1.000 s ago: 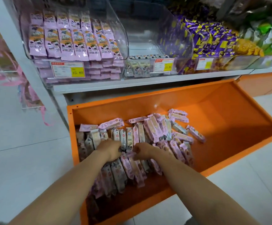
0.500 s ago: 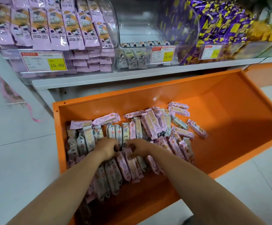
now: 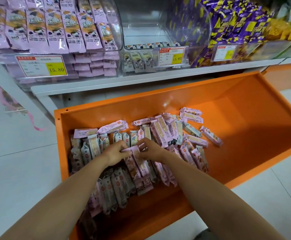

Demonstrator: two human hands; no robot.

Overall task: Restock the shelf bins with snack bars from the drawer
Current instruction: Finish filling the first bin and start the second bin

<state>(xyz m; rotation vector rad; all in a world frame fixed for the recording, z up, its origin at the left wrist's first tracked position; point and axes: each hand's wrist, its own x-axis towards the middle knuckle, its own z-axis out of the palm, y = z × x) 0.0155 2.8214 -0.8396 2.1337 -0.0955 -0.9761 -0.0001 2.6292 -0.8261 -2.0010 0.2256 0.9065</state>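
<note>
**Two hands among the bars [image 3: 160,131] in the drawer [image 3: 245,104]**

Both forearms reach down into the orange drawer, which stands pulled out below the shelf [image 3: 123,83]. The left hand [image 3: 116,154] and the right hand [image 3: 150,149] meet near the middle of the pile, almost touching. Each has its fingers curled. Between them they pinch the far end of a pink bar [image 3: 140,162] that lies on top of the heap, pointing lengthwise toward the person. Whether both hands grip that one bar or each holds a neighbour of its own is hard to tell, since the fingers cover the wrapper ends.

The bars sit in the left half of the drawer. One row stands on edge behind the hands, a layer lies flat under the forearms, and a loose scatter trails off to the right.

Three clear bins stand side by side on the shelf above. The left bin [image 3: 118,35] is packed with pink packs [image 3: 37,30]. The middle bin [image 3: 141,19] holds only a few bars, lined along its front. The right bin [image 3: 189,28] is heaped with purple-and-yellow packs [image 3: 236,25]. Each bin carries a price tag [image 3: 42,65] on its front; the left and middle ones read 15.80. Pale floor tiles [image 3: 11,179] lie on either side of the drawer.
</note>
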